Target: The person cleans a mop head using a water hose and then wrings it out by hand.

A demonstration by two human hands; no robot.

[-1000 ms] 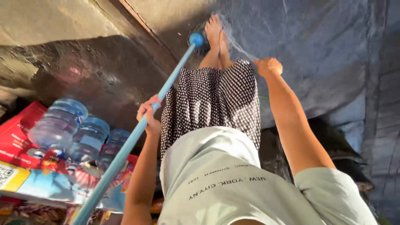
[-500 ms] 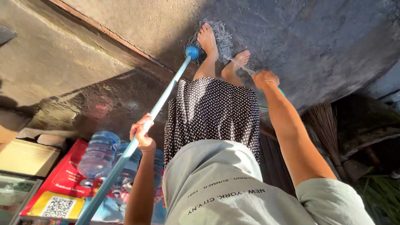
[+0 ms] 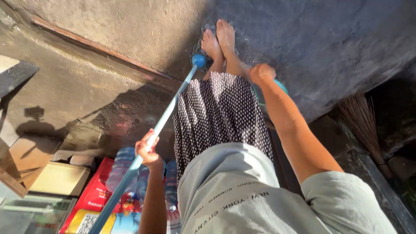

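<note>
My left hand (image 3: 148, 149) is closed around a long light-blue mop handle (image 3: 167, 115) that slants down to a round blue socket (image 3: 199, 60) at the floor. The grey stringy mop head (image 3: 200, 42) lies under my two bare feet (image 3: 219, 40) on the wet concrete. My right hand (image 3: 261, 73) is stretched forward and clenched above my dotted skirt (image 3: 219, 117). It grips a green hose (image 3: 282, 87), of which only a short curve shows behind the wrist.
Several clear water bottles (image 3: 122, 167) lie on a red carton (image 3: 93, 195) at lower left, beside a cardboard box (image 3: 60, 177). A straw broom (image 3: 362, 121) leans at the right by a dark ledge. A rusty metal strip (image 3: 99, 47) crosses the floor.
My feet have come together on the mop head. My right hand has pulled slightly back toward the skirt, and the thin water stream from it no longer shows. The view has shifted right.
</note>
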